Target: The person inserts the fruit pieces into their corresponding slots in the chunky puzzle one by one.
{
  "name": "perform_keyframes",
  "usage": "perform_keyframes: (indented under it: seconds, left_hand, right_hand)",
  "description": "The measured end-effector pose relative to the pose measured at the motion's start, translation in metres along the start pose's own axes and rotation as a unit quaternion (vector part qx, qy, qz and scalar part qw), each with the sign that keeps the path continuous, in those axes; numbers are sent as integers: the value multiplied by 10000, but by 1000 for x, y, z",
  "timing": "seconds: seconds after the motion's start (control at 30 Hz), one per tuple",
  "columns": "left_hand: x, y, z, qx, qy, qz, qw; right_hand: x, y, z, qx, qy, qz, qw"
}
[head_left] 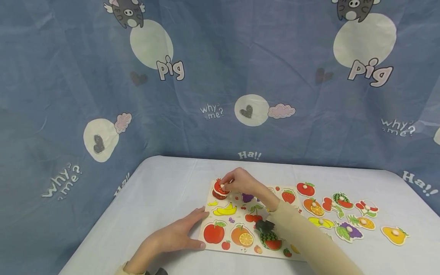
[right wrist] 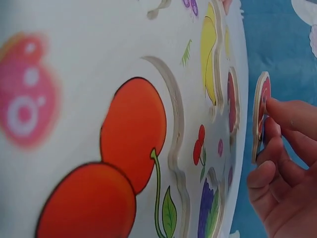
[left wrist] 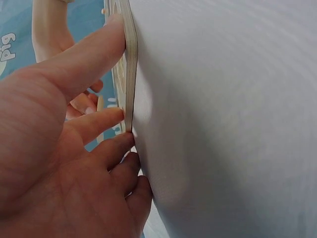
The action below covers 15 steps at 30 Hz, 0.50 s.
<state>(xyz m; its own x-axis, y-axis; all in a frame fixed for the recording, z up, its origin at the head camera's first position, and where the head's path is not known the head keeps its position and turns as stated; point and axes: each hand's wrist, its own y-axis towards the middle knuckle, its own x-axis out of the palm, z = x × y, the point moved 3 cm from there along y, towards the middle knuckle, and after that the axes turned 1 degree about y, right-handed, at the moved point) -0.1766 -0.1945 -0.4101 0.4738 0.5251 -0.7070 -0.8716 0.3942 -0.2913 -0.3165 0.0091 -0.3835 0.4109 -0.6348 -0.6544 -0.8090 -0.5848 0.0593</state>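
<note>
My right hand (head_left: 240, 181) pinches the small knob of a red pomegranate puzzle piece (head_left: 219, 187) over the top left corner of a wooden fruit puzzle board (head_left: 210, 215). In the right wrist view the piece (right wrist: 260, 111) is tilted on edge and apart from the board, and below it in the head view shows the dark red pomegranate recess (head_left: 220, 196). My left hand (head_left: 175, 235) rests at the board's left edge with its fingers loosely extended. In the left wrist view its thumb and fingertips touch the board's side (left wrist: 131, 74).
Right of the board lie several knobbed pieces, among them an apple (head_left: 305, 189), an orange (head_left: 313, 207), bananas (head_left: 323, 222), grapes (head_left: 348, 230) and a pear (head_left: 394, 235). My right forearm (head_left: 299, 229) crosses the board. A blue printed cloth (head_left: 220, 76) hangs behind the white table (head_left: 172, 179).
</note>
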Motion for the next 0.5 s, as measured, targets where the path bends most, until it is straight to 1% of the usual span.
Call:
perform_keyframes:
  seconds: [0.07,0.3,0.5]
  left_hand:
    - [0,0,0,-27,9,3,10000]
    - [1,4,-2,-267,64,9,9996]
    - [1,3,-1,-206,48,3,9998]
  right_hand:
    - [2,2,1,21,-52,0,10000]
    - [7,8,5,116,-150,-109,9998]
    - [10,11,7,282,-229,-155,9992]
